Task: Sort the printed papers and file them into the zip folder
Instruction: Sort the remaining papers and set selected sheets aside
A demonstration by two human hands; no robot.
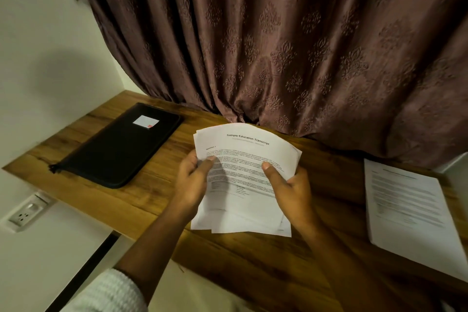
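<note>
Pinching the paper stack (244, 151) between them, left grip (193, 181) and right grip (291, 191) are holding its sides; the zip folder (119, 149) is lying leftward, nearer the left grip.

Zip folder (119, 145) left on the desk (253, 268), held papers (247, 177) centre, paper stack (410, 210) right, curtain (278, 40) behind.

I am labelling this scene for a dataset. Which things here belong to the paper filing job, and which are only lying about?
Job: sheaf of papers, held by left hand and right hand; second paper stack on the desk; black zip folder.
Not the job: curtain; wall socket.
</note>
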